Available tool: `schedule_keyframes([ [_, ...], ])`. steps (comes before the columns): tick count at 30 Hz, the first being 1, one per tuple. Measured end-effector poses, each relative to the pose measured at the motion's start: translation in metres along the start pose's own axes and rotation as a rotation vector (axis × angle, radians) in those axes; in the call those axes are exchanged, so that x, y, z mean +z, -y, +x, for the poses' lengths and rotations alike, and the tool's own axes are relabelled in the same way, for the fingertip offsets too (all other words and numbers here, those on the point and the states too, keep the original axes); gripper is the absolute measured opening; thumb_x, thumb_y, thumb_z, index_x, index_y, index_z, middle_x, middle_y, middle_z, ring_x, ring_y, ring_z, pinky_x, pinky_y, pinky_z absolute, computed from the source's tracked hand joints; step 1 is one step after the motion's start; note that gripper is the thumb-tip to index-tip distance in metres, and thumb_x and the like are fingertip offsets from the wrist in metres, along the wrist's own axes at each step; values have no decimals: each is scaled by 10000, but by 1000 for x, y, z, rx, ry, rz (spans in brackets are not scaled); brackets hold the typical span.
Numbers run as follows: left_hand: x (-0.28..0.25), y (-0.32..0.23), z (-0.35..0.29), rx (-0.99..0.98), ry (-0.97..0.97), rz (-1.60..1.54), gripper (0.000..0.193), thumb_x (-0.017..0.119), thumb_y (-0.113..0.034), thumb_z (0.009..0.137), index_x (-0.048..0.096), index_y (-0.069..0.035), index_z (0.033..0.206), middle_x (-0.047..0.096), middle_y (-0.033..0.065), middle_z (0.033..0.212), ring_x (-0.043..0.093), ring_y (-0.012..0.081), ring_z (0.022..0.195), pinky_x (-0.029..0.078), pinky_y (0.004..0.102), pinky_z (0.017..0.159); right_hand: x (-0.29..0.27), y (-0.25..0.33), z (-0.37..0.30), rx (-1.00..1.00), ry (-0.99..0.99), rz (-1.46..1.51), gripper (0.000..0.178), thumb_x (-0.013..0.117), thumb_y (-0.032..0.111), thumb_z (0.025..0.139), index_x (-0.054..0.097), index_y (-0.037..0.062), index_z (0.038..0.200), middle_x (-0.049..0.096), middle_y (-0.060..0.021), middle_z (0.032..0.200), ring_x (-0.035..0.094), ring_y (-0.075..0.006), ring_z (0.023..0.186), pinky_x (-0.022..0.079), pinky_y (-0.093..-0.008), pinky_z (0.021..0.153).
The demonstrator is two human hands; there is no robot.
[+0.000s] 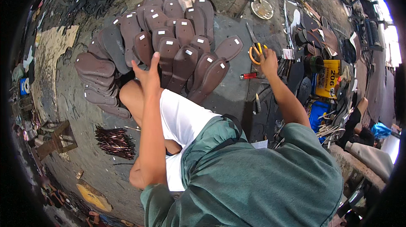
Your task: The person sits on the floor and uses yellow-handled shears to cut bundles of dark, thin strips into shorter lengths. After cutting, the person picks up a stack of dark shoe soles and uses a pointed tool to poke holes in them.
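A bundle of dark, glossy strips [114,142] lies beside a seated person, whose left hand [148,76] — thumb and fingers spread apart — is poised by a fanned pile of brown soles [185,63]; farther right, past a red lighter [249,76], orange-handled scissors [253,36] meet the right hand [269,61], its fingers bent — whether gripping, one cannot tell

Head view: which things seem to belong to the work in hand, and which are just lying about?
Likely part of the work:
brown shoe soles, piled by the left hand
orange-handled scissors, at the right hand's fingers

Seemingly just lying about:
red lighter
yellow container
blue plastic at far right
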State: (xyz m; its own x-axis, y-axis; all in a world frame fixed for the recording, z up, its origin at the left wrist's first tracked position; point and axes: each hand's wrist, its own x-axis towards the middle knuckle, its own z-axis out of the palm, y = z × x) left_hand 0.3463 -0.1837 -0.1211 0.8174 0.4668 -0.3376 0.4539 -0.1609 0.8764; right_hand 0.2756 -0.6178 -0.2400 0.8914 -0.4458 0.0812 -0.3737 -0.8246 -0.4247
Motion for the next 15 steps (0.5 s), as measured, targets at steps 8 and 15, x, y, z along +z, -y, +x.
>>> schedule_keyframes([
  [8, 49, 62, 27, -111, -30, 352, 1302, 864, -542, 589, 134, 90, 1463, 244, 360, 1458, 290, 455, 1364, 272, 465, 1133, 17, -15, -172, 419, 463, 473, 511, 695, 393, 866, 608, -32, 1137, 666, -205, 1045, 649, -277, 998, 486, -375, 889],
  [15, 42, 63, 31, -69, 132, 246, 1021, 875, -370, 650, 348, 151, 1352, 472, 319, 1330, 519, 374, 1207, 429, 413, 1007, 56, 152, -93, 668, 642, 928, 1063, 832, 463, 697, 279, -98, 1411, 598, -203, 1190, 585, -270, 1107, 456, -372, 961],
])
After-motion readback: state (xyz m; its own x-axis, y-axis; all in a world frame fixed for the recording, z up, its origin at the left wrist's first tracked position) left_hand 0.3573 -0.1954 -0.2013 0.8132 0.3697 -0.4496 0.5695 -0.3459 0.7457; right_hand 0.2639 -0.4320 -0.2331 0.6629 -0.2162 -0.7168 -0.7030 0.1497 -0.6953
